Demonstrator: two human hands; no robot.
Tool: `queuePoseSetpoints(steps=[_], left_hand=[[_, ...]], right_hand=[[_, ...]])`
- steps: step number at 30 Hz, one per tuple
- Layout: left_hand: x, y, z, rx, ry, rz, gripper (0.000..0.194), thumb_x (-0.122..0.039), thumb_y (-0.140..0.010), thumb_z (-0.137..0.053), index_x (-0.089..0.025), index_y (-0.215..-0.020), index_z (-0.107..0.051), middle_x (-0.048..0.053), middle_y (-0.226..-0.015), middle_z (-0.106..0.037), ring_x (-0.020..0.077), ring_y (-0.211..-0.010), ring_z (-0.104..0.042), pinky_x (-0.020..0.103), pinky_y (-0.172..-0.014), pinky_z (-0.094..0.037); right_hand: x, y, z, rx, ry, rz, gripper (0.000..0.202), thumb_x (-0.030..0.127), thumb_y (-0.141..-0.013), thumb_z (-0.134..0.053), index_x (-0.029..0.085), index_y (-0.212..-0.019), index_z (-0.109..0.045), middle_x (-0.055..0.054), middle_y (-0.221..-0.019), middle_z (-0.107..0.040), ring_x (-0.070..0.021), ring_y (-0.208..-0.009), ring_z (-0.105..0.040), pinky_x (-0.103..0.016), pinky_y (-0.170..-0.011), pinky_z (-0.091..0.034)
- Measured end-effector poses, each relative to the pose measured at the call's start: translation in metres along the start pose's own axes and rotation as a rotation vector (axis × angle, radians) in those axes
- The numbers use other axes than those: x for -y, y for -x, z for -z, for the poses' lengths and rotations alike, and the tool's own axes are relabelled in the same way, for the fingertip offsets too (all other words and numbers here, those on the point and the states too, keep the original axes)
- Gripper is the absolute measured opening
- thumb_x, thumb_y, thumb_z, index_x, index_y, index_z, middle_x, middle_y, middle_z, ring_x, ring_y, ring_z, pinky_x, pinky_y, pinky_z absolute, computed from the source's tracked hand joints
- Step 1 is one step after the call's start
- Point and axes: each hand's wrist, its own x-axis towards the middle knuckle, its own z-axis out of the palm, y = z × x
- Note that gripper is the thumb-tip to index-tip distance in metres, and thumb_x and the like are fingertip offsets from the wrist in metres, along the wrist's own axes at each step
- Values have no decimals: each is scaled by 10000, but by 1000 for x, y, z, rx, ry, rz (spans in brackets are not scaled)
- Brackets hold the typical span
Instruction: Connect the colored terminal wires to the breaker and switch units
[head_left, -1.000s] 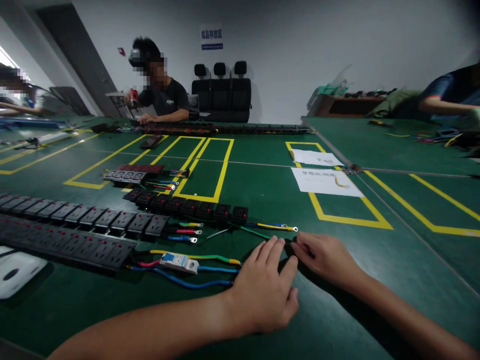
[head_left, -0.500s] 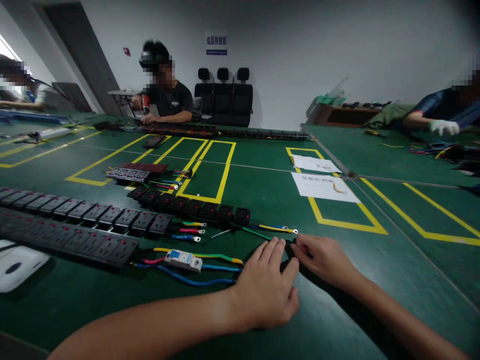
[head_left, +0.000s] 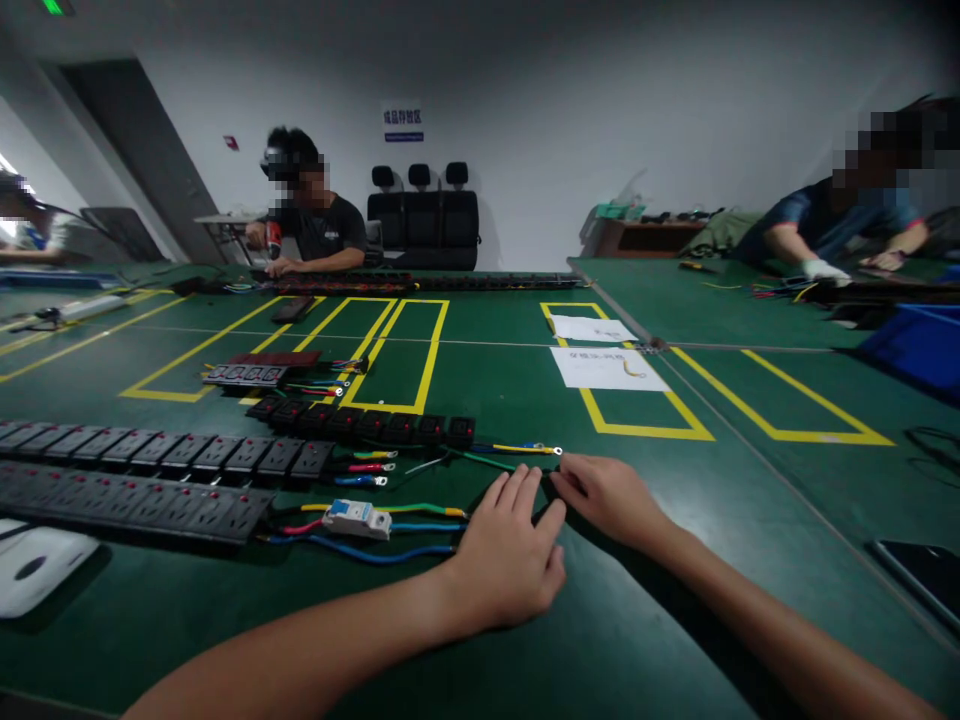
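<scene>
My left hand (head_left: 510, 555) lies palm down on the green table, fingers stretched out and thumb apart. Its fingertips touch or nearly touch a green wire (head_left: 484, 460) that comes from a row of black socket modules (head_left: 371, 425). Close by on the right, my right hand (head_left: 604, 497) is closed with curled fingers at the far end of that wire; what lies between them is hidden. A yellow wire with a ring terminal (head_left: 525, 449) ends just beyond the right fingers. Left of my left hand are a white circuit breaker (head_left: 357, 518) and a blue wire (head_left: 360, 551).
Two long black socket strips (head_left: 135, 508) lie at left, beside a white device (head_left: 37, 565). Paper sheets (head_left: 604, 370) lie inside yellow tape. A co-worker (head_left: 319, 225) holds a drill opposite; another person (head_left: 832, 225) works at right near a blue bin (head_left: 915, 345). A phone (head_left: 922, 575) lies at right.
The view has swung right and tilted up, so the blue bin and phone now show. My hands keep nearly the same pose over the wire.
</scene>
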Motion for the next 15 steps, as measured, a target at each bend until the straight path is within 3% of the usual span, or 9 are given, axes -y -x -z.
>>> queuePoseSetpoints(steps=[8, 15], left_hand=[[17, 5, -22, -21, -58, -63, 638, -528, -976, -489, -144, -1485, -479, 261, -1586, -385, 403, -1477, -377, 529, -1179, -387], [8, 5, -6, 46, -19, -21, 582, -430, -995, -495, -145, -1500, -449, 235, -1630, -319, 371, -1531, -270, 525, -1224, -310]], right_hand=[[6, 7, -12, -31, 39, 2, 269, 260, -1023, -469, 225, -762, -522, -29, -713, -637, -202, -675, -602, -310, -637, -335], [10, 6, -7, -21, -1, -37, 273, 257, -1003, -508, 219, -732, -514, -11, -667, -598, -184, -635, -561, -301, -626, -313]])
